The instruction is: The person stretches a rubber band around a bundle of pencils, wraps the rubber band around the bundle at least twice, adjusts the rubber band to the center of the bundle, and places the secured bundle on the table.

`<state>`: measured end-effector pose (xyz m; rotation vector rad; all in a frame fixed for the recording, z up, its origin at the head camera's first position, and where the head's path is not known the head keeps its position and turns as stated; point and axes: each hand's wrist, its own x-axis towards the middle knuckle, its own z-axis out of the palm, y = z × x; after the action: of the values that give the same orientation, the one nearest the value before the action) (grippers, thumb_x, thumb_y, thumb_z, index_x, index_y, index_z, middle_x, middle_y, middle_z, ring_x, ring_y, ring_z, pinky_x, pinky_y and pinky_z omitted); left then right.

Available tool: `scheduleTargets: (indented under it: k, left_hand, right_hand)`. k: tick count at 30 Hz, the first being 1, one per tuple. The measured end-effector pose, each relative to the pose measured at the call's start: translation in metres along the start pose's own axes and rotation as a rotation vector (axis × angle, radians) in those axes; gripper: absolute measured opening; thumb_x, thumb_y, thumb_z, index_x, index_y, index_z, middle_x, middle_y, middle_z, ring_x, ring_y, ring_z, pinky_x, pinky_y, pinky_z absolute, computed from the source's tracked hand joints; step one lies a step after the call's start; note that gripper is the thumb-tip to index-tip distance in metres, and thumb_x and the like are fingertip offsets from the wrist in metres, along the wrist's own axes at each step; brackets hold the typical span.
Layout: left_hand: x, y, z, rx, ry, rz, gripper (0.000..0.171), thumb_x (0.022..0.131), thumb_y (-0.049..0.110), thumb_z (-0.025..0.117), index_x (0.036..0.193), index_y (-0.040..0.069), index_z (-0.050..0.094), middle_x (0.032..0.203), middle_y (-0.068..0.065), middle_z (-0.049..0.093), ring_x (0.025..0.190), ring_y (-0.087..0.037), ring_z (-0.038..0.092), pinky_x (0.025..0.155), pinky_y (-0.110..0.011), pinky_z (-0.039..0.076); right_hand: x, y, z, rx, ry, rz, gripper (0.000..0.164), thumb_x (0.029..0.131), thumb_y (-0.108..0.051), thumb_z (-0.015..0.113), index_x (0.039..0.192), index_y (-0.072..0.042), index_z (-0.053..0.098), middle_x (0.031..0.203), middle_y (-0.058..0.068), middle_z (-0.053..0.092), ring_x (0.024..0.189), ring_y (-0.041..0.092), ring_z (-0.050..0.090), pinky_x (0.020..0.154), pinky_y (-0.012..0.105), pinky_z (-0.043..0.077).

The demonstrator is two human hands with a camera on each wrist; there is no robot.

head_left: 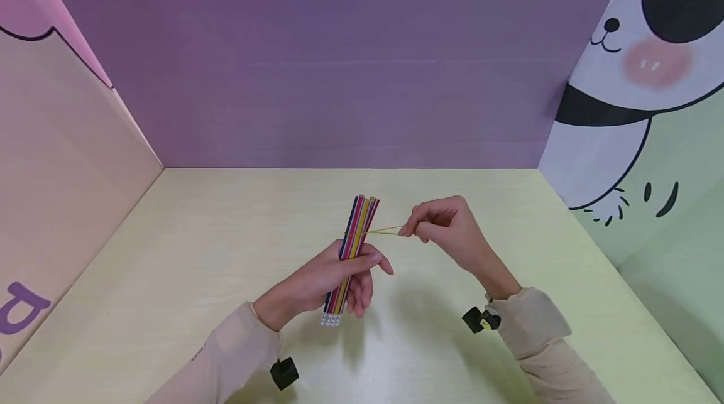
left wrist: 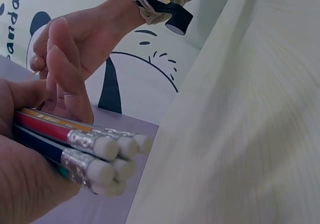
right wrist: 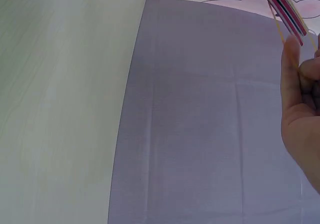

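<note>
My left hand [head_left: 334, 275] grips a bundle of several pencils [head_left: 357, 222], held tilted above the table with the white eraser ends [left wrist: 105, 148] down. The pencils are dark blue, red and yellow, with metal ferrules by the erasers. A thin yellow rubber band [head_left: 384, 231] goes around the upper part of the bundle and stretches out to the right. My right hand [head_left: 447, 228] pinches the far end of that band between thumb and fingers, a little apart from the pencils. In the right wrist view, the band [right wrist: 280, 28] runs from the pencils to the right fingertips.
Below the hands lies a pale wooden table [head_left: 226, 215]. A purple wall [head_left: 351, 77] stands at the back, with a pink panel [head_left: 56, 159] on the left and a panda-printed panel [head_left: 667, 203] on the right. Black blocks [head_left: 284, 372] are fastened at both wrists.
</note>
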<state>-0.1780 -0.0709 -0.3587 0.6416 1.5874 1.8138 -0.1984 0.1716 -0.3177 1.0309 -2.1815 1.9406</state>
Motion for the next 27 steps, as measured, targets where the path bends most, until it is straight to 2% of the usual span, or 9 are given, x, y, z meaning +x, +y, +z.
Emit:
scheduleTargets:
  k: [3,6,8,12,16,20,23,27]
  left_hand:
    - [-0.001,0.001,0.0,0.003,0.002,0.005,0.034,0.104,0.027,0.054,0.115,-0.004,0.06,0.062,-0.006,0.064,0.049,-0.019,0.064,0.047,-0.026,0.051]
    - [-0.001,0.002,0.001,0.008,-0.006,0.009,0.035,0.104,0.027,0.054,0.115,-0.005,0.06,0.062,-0.006,0.065,0.05,-0.019,0.065,0.047,-0.026,0.05]
    - [-0.002,0.003,0.001,0.016,-0.003,0.01,0.035,0.104,0.028,0.054,0.115,-0.005,0.06,0.062,-0.006,0.065,0.05,-0.019,0.065,0.047,-0.026,0.05]
    - [-0.002,0.003,0.001,0.077,0.045,0.008,0.035,0.104,0.03,0.054,0.114,-0.002,0.061,0.062,-0.008,0.065,0.05,-0.02,0.065,0.047,-0.027,0.05]
    - [0.0,-0.001,0.003,0.218,0.093,-0.01,0.032,0.103,0.033,0.055,0.11,0.004,0.065,0.065,-0.013,0.067,0.053,-0.026,0.068,0.048,-0.028,0.052]
    - [0.002,-0.006,0.005,0.385,0.123,-0.01,0.028,0.104,0.029,0.054,0.106,0.005,0.068,0.065,-0.013,0.067,0.053,-0.03,0.068,0.048,-0.033,0.055]
    - [0.003,-0.01,0.007,0.491,0.14,-0.003,0.024,0.105,0.021,0.053,0.104,0.001,0.068,0.061,-0.011,0.066,0.05,-0.029,0.067,0.047,-0.035,0.055]
    - [0.003,-0.013,0.008,0.649,0.151,0.007,0.014,0.101,0.005,0.054,0.102,-0.002,0.067,0.058,-0.007,0.063,0.047,-0.028,0.065,0.044,-0.031,0.053]
  right_hand:
    - [-0.001,-0.001,0.001,-0.017,-0.033,0.014,0.025,0.082,0.011,0.048,0.078,0.0,0.07,0.065,0.01,0.064,0.055,0.014,0.049,0.047,0.025,0.033]
    - [-0.001,0.001,-0.002,-0.038,-0.068,0.051,0.021,0.087,0.009,0.051,0.084,0.001,0.07,0.063,0.013,0.058,0.051,0.016,0.046,0.046,0.028,0.034]
    - [0.0,0.003,-0.004,-0.066,-0.08,0.091,0.018,0.091,0.005,0.055,0.09,0.0,0.073,0.063,0.009,0.053,0.05,0.016,0.041,0.047,0.028,0.034]
    - [0.002,0.013,-0.008,-0.148,-0.08,0.216,0.016,0.095,-0.005,0.062,0.099,-0.007,0.077,0.072,0.004,0.057,0.05,0.012,0.031,0.047,0.025,0.031]
    - [0.004,0.026,-0.012,-0.191,-0.144,0.386,0.014,0.094,-0.012,0.068,0.102,-0.014,0.079,0.086,0.002,0.069,0.051,0.01,0.033,0.047,0.022,0.03]
    - [0.004,0.035,-0.016,-0.21,-0.255,0.496,0.015,0.088,-0.016,0.074,0.102,-0.013,0.078,0.077,0.003,0.062,0.051,0.012,0.035,0.047,0.022,0.03]
    - [0.002,0.038,-0.018,-0.284,-0.363,0.506,0.019,0.083,-0.02,0.08,0.099,-0.01,0.077,0.07,0.001,0.053,0.053,0.012,0.039,0.048,0.023,0.031]
    - [0.0,0.037,-0.017,-0.4,-0.449,0.481,0.027,0.077,-0.029,0.085,0.092,-0.011,0.073,0.072,-0.003,0.054,0.055,0.011,0.041,0.052,0.024,0.034]
